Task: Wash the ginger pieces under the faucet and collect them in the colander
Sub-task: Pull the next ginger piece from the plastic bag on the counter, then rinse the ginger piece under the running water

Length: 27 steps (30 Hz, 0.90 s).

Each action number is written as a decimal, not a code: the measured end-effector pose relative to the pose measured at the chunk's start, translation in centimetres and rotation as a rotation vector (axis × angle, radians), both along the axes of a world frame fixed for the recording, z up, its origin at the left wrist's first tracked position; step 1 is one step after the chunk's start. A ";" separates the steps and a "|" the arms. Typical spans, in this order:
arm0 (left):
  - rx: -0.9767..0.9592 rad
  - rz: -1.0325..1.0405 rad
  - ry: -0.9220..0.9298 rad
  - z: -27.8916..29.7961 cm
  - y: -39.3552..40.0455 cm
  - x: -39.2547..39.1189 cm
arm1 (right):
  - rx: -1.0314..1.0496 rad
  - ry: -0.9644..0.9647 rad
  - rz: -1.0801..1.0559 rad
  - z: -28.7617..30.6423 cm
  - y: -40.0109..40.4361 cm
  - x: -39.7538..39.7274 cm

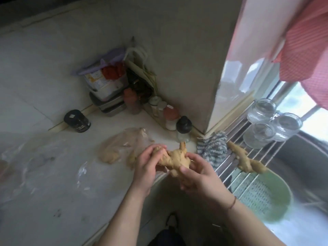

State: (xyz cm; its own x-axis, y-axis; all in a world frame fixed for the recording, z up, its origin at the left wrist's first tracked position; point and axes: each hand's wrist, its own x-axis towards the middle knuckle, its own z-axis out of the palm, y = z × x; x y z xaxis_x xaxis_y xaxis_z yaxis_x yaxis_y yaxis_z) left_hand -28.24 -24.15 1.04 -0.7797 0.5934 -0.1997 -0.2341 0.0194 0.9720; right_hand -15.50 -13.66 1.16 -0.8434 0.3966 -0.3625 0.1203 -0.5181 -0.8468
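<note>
Both hands grip one large knobbly ginger root (174,159) above the counter's front edge. My left hand (148,166) holds its left end and my right hand (197,172) holds its right side. A second ginger piece (246,159) lies on the wire rack (236,139) over the sink. More ginger sits inside a clear plastic bag (120,148) on the counter behind my left hand. The green colander (266,194) rests in the sink, partly under the rack. No faucet is in view.
A striped cloth (212,148) lies at the rack's left end. Three glass jars (271,121) stand upside down on the rack. Bottles and containers (134,96) crowd the wall corner; a black jar (77,121) stands on the counter. Crumpled plastic (35,160) lies at left.
</note>
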 end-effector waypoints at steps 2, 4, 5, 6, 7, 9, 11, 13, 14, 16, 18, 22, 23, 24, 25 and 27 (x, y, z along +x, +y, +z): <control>0.017 -0.111 0.015 0.1 2.3 2.0 | 0.064 -0.008 -0.039 0.3 1.9 3.4; 0.007 -0.219 0.044 0.0 5.0 4.3 | 0.104 -0.038 -0.112 0.7 3.5 6.8; 0.004 -0.270 0.046 -0.1 6.3 5.6 | 0.108 -0.047 -0.160 0.8 4.2 8.4; 0.010 -0.318 0.045 -0.2 7.7 6.9 | 0.105 -0.057 -0.215 0.7 4.9 10.0; 0.014 -0.361 0.053 -0.4 9.0 8.2 | 0.100 -0.069 -0.268 0.6 5.5 11.5; 0.016 -0.440 0.073 -0.6 11.5 10.9 | 0.096 -0.099 -0.360 0.3 6.8 14.6; 0.000 -0.523 0.044 -1.1 13.8 13.6 | 0.104 -0.120 -0.438 -0.1 8.0 17.7; -0.034 -0.607 0.024 -1.5 16.0 16.0 | 0.126 -0.144 -0.498 -0.4 9.0 20.4; -0.051 -0.643 0.020 -1.7 17.0 17.2 | 0.132 -0.158 -0.527 -0.5 9.4 21.6; -0.069 -0.702 -0.010 -1.9 18.8 19.4 | 0.142 -0.181 -0.589 -1.0 10.3 23.7; -0.086 -0.750 -0.017 -2.3 20.3 21.2 | 0.148 -0.192 -0.652 -1.4 11.2 25.4; -0.125 -0.858 0.004 -2.5 22.6 24.6 | 0.153 -0.232 -0.736 -2.2 13.0 28.1; -0.137 -0.882 0.020 -2.6 23.1 25.4 | 0.141 -0.241 -0.747 -2.4 13.5 28.6; -0.144 -0.897 0.044 -2.7 23.5 26.3 | 0.126 -0.249 -0.752 -2.5 13.9 29.1; -0.146 -0.894 0.058 -3.0 23.9 27.1 | 0.113 -0.266 -0.751 -2.8 14.3 29.5; -0.149 -0.851 0.093 -3.7 24.5 28.7 | 0.110 -0.321 -0.744 -3.1 14.8 30.0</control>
State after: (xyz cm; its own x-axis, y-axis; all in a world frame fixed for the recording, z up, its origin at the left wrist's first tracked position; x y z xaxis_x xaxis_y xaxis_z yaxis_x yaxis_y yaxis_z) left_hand 0.46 0.35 -2.62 -0.1001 0.9549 -0.2796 -0.0020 0.2808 0.9598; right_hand 14.52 1.12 -1.95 -0.2068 0.8591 -0.4681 0.0232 -0.4740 -0.8802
